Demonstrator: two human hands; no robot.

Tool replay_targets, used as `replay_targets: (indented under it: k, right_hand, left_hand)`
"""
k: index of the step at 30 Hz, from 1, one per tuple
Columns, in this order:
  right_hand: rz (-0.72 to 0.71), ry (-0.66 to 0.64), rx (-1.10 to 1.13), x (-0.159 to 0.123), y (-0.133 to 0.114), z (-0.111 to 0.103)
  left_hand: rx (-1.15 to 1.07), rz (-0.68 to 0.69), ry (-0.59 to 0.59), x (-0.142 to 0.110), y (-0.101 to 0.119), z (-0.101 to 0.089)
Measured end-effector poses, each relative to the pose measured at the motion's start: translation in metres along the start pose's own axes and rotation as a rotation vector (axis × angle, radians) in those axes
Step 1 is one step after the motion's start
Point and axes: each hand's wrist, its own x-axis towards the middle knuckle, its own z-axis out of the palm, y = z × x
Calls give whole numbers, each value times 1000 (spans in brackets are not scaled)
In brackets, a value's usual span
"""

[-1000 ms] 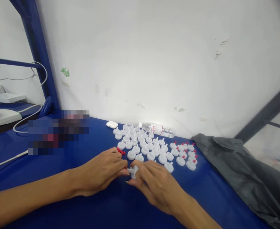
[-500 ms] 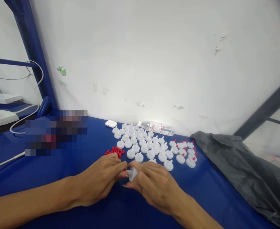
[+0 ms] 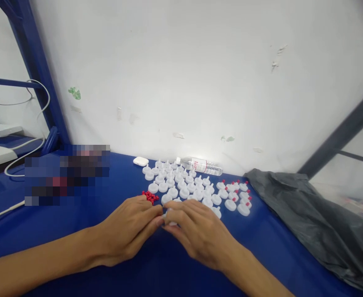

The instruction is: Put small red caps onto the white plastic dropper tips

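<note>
Right hand (image 3: 200, 231) gripping a white spouted cap (image 3: 173, 224), mostly hidden, on the near right side of the red piece pile (image 3: 150, 197). Left hand (image 3: 132, 231) pinched narrow on its spout end, exact grip hidden. Loose white caps (image 3: 184, 193) right of pile.

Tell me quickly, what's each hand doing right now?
Left hand: closed, at the white piece; what it pinches is hidden.
Right hand: closed, holding the white piece.

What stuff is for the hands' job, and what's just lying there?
For the job, it seems:
round white plastic spouted pieces, one in the right hand
small red plastic pieces

Probably just lying about:
clear plastic bottle with white cap
small rounded white case
crumpled dark-grey sheet
</note>
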Motion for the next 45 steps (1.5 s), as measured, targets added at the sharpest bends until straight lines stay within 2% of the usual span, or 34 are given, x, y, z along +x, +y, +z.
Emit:
replay_targets:
  k: [3, 6, 7, 11, 13, 17, 21, 28, 33, 40, 45]
  right_hand:
    - [87, 59, -40, 1, 16, -15]
    - [224, 129, -180, -7, 44, -36]
    - [279, 111, -218, -11, 54, -44]
    - [655, -27, -337, -33, 97, -75]
    - [739, -24, -405, -45, 116, -85]
    - [926, -102, -520, -63, 144, -93]
    - [1088, -277, -561, -71, 153, -93]
    - [1082, -434, -571, -80, 160, -90]
    - [1059, -489, -525, -83, 167, -84]
    - [1090, -484, -479, -86, 171, -79]
    - [1101, -466, -472, -88, 171, -75]
  left_hand:
    - [-32, -50, 36, 1, -4, -3]
    - [-55, -130, 36, 0, -12, -3]
    - [-60, -155, 30, 0, -14, -3]
    - [-80, -192, 14, 1, -16, -6]
    - [-95, -174, 4, 1, -15, -8]
    - [-132, -174, -19, 1, -14, -8]
    - [-162, -184, -6, 1, -16, -8]
    - [-142, -198, 28, 2, -15, -8]
    - [-7, -222, -2, -6, -21, -4]
    - [168, -204, -149, -23, -42, 7]
    - [191, -173, -162, -26, -46, 10]
